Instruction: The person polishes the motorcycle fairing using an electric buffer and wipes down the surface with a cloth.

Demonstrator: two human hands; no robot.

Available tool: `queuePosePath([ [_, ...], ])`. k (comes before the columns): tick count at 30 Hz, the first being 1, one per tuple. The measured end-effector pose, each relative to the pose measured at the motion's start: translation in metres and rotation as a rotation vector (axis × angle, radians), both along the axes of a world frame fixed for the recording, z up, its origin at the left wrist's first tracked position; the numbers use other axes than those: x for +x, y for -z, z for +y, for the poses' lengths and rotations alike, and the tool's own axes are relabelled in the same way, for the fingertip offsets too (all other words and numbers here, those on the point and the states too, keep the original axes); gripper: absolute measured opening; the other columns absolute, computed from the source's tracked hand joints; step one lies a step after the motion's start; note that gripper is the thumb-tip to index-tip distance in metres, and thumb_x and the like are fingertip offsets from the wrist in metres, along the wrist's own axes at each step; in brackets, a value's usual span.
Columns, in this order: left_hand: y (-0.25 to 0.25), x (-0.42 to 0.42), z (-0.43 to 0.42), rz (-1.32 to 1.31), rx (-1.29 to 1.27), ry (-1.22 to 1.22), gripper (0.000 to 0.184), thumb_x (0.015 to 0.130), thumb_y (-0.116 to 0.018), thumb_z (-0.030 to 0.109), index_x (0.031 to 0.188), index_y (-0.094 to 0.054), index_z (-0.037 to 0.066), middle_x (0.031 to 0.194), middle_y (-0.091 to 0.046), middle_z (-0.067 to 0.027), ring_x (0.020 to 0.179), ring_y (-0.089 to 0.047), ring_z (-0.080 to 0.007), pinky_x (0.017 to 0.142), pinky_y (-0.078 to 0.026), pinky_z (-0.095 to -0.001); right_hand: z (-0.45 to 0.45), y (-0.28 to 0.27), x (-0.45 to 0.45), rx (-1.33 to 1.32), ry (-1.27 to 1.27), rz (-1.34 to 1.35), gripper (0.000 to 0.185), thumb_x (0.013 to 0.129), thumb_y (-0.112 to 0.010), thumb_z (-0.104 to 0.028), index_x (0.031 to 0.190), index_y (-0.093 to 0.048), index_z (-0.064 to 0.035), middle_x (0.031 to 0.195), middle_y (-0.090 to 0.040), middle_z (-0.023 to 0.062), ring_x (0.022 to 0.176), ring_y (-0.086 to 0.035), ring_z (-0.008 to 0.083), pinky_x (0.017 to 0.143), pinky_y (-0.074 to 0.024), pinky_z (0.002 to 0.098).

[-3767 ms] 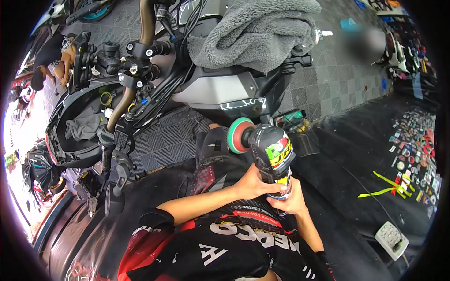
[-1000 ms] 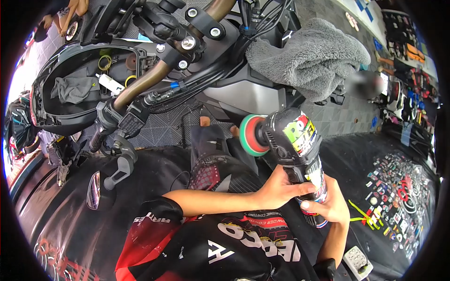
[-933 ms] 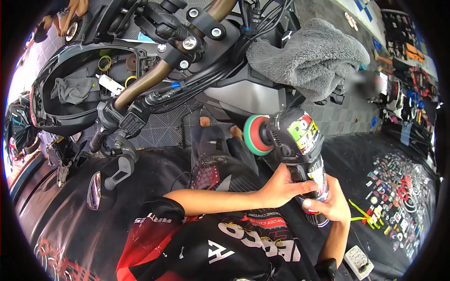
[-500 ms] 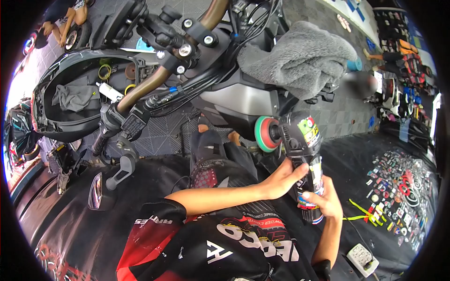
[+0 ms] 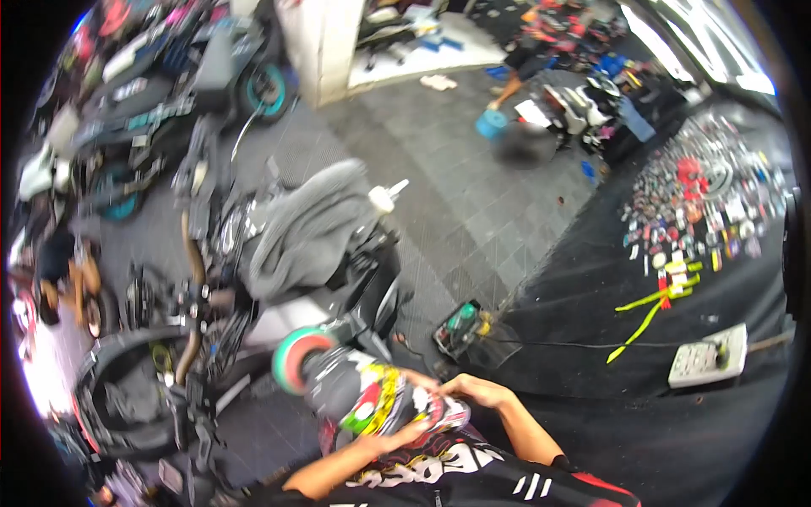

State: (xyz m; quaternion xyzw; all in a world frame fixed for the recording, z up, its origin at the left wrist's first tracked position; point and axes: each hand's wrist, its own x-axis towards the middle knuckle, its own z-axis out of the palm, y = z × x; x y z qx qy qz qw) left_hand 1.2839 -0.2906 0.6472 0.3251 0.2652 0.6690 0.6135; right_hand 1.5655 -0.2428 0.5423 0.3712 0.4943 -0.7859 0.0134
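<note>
A handheld polisher [image 5: 376, 397] with bright stickers on its black body is in front of my chest, tilted, with its round red and green pad [image 5: 291, 365] pointing left toward the motorcycle. My left hand [image 5: 407, 435] is closed around the near side of the body. My right hand [image 5: 471, 390] is closed on the far side near the rear end, its fingertips partly blurred by motion. Beyond the pad is a partly stripped motorcycle [image 5: 287, 321] with a crumpled grey towel [image 5: 312, 232] draped over it.
A black open compartment [image 5: 89, 372] lies left of the brown handlebar [image 5: 193, 262]. On the black-covered surface at right are a white power strip [image 5: 697, 362], its cord, yellow-green straps [image 5: 646, 300] and many stickers. Another person [image 5: 59, 262] crouches far left; other motorcycles stand behind.
My view has swung to the right, so the motorcycle and towel appear further left. The polisher has turned from upright to more sideways, still in both hands.
</note>
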Motion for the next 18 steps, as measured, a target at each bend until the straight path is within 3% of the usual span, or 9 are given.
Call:
queuePosePath([
  [3,-0.056,0.004,0.009,-0.06,0.115,-0.272,0.074,0.077,-0.093,0.024,0.132,-0.047,0.004,0.112,-0.066,-0.0116,0.102,-0.068,-0.0273,0.095,-0.056,-0.0454,0.039,0.024,-0.003,-0.053,-0.028,0.32,0.088,0.108,-0.02,-0.067,0.096,-0.07,0.0037,0.112,-0.071,0.0133,0.108,-0.064,0.0253,0.101,-0.0468,0.0417],
  [4,-0.064,0.007,0.007,-0.078,0.126,-0.37,0.076,0.077,-0.093,0.025,0.132,-0.046,0.005,0.111,-0.066,-0.0117,0.1,-0.069,-0.028,0.093,-0.056,-0.0459,0.059,0.005,-0.01,0.264,-0.096,0.354,0.081,0.111,-0.022,-0.057,0.09,-0.07,0.0049,0.101,-0.072,0.0151,0.103,-0.066,0.0254,0.099,-0.0485,0.04],
  [6,-0.073,0.006,0.01,-0.098,0.247,-0.473,0.081,0.075,-0.093,0.032,0.13,-0.038,0.008,0.105,-0.063,-0.0121,0.087,-0.068,-0.0284,0.079,-0.058,-0.0453,0.078,0.005,-0.009,0.329,-0.19,0.009,0.066,0.112,-0.042,-0.045,0.079,-0.07,0.0041,0.075,-0.071,0.0106,0.072,-0.069,0.0218,0.076,-0.056,0.039],
  [8,-0.098,0.012,0.005,-0.118,0.346,-0.514,0.083,0.072,-0.087,0.036,0.13,-0.037,0.003,0.102,-0.056,-0.0113,0.086,-0.061,-0.0244,0.075,-0.052,-0.0426,0.094,0.056,0.006,0.777,-0.316,-0.186,0.066,0.105,-0.054,-0.053,0.072,-0.07,0.0016,0.066,-0.068,0.0082,0.061,-0.064,0.0179,0.064,-0.0527,0.0384],
  [10,-0.108,0.01,0.001,0.004,0.475,-0.571,0.083,0.075,-0.085,0.037,0.13,-0.035,0.001,0.101,-0.054,-0.0115,0.086,-0.06,-0.0235,0.075,-0.051,-0.0416,0.102,0.101,0.023,0.492,0.002,-0.15,0.073,0.104,-0.049,-0.061,0.072,-0.069,0.0009,0.067,-0.067,0.0108,0.065,-0.065,0.0166,0.064,-0.0509,0.0366],
  [12,-0.115,-0.014,-0.013,0.221,0.491,-0.528,0.07,0.081,-0.086,0.023,0.127,-0.037,0.003,0.093,-0.056,-0.0101,0.076,-0.063,-0.0259,0.067,-0.054,-0.0425,0.117,0.136,0.04,0.6,0.025,-0.176,0.078,0.102,-0.048,-0.067,0.067,-0.068,-0.0005,0.064,-0.066,0.0092,0.063,-0.064,0.0172,0.062,-0.0498,0.0372],
  [14,-0.115,0.01,-0.027,0.23,0.5,-0.679,0.059,0.087,-0.08,0.016,0.126,-0.038,0.003,0.094,-0.056,-0.0114,0.077,-0.064,-0.0278,0.069,-0.054,-0.0439,0.132,0.157,0.045,0.529,0.123,-0.173,0.077,0.1,-0.054,-0.066,0.061,-0.061,0.0001,0.055,-0.058,0.0048,0.054,-0.058,0.0146,0.056,-0.0475,0.0362],
  [17,-0.111,0.007,-0.044,0.249,0.516,-0.413,0.038,0.1,-0.064,0.019,0.125,-0.039,0.004,0.094,-0.058,-0.0142,0.079,-0.067,-0.0307,0.07,-0.055,-0.0474,0.144,0.14,0.048,0.395,0.491,-0.12,0.074,0.094,-0.07,-0.054,0.052,-0.034,-0.0035,0.053,-0.024,-0.0006,0.051,-0.024,0.0111,0.048,-0.0162,0.043],
  [18,-0.117,0.023,-0.04,0.281,0.483,-0.421,0.036,0.102,-0.062,0.02,0.124,-0.039,0.004,0.094,-0.059,-0.0155,0.078,-0.067,-0.0313,0.069,-0.055,-0.0481,0.151,0.154,0.054,0.581,0.527,-0.131,0.071,0.094,-0.071,-0.048,0.05,-0.041,-0.0016,0.047,-0.032,0.0001,0.046,-0.032,0.0094,0.044,-0.0233,0.0405],
])
